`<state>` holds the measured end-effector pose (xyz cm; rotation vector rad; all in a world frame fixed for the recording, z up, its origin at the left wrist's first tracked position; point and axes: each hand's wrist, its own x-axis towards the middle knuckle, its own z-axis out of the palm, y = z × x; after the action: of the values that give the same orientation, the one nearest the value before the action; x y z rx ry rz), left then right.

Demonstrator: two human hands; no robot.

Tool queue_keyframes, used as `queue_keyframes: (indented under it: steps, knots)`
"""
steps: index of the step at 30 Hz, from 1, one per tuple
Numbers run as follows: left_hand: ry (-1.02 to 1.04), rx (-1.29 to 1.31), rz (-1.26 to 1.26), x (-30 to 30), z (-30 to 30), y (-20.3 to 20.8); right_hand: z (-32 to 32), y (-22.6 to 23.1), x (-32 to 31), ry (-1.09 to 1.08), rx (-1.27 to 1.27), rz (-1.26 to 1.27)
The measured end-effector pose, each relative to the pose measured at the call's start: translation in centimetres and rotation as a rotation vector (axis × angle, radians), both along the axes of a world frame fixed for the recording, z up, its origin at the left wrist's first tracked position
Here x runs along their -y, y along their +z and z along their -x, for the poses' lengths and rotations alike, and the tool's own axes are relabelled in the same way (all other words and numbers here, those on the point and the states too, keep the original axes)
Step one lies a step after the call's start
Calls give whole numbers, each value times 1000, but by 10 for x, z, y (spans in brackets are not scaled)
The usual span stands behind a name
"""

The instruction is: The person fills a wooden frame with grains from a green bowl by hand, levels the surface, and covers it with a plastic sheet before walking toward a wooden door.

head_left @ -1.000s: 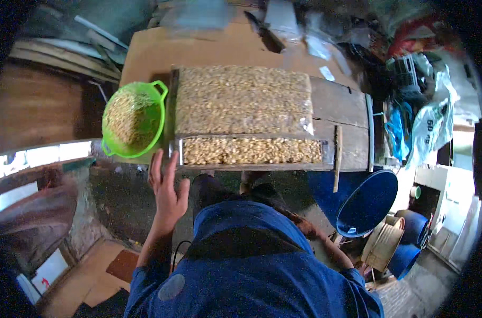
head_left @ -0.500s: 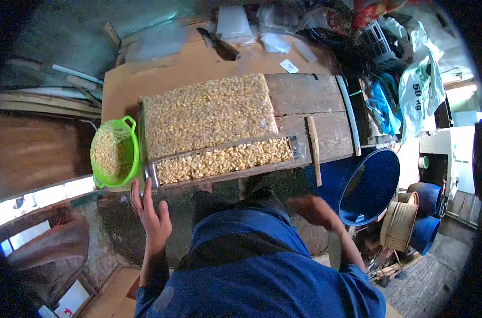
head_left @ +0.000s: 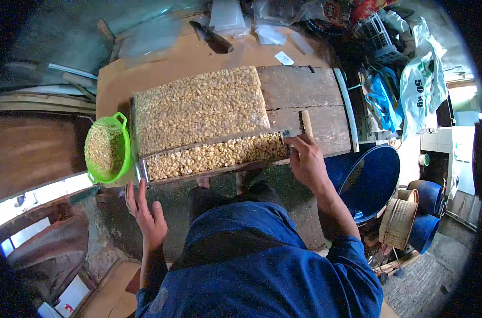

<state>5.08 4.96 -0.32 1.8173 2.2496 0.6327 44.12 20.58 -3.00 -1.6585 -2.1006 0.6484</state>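
Note:
A narrow tray-like mould (head_left: 140, 169) full of pale golden, clustered puffed-grain or nut pieces (head_left: 214, 157) lies along the table's near edge. Behind it, touching, is a wide flat slab (head_left: 198, 108) of similar pieces. My left hand (head_left: 148, 218) is open below the mould's left end, fingers spread and pointing up at it, fingertips close to the corner. My right hand (head_left: 308, 163) reaches the mould's right end, index finger stretched onto it and other fingers curled, partly hidden. Beneath that hand a wooden stick (head_left: 306, 123) is partly covered.
A green strainer (head_left: 127, 153) of loose pale grains stands by the left corner. A dark knife (head_left: 213, 38) and plastic sheets (head_left: 227, 16) lie at the back. A pale strip (head_left: 347, 108) borders the wooden board (head_left: 304, 87). A large blue tub (head_left: 370, 185) stands right of the table.
My right hand has moved up and inward from beside my body to the mould's right end, over the stick. My left hand stays near the left corner. The whole view has shifted slightly.

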Motion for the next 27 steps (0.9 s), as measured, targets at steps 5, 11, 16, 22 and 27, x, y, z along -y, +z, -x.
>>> queue_keyframes:
  steps: [5, 11, 16, 22, 27]
  knots:
    - [12, 1, 10, 5, -2, -5, -2, -2, -3, 66, -21, -11]
    - [8, 20, -6, 2, -8, -4, -10, 3, -6, -155, -28, -54]
    - [-6, -23, -15, 4, -9, -1, -27, -6, 2, -115, 110, -25]
    - [-2, -38, -12, 9, -11, -4, -31, -21, 13, -29, 196, 57]
    - [-2, -33, -15, 9, -15, -2, -32, -34, 17, -32, 291, 60]
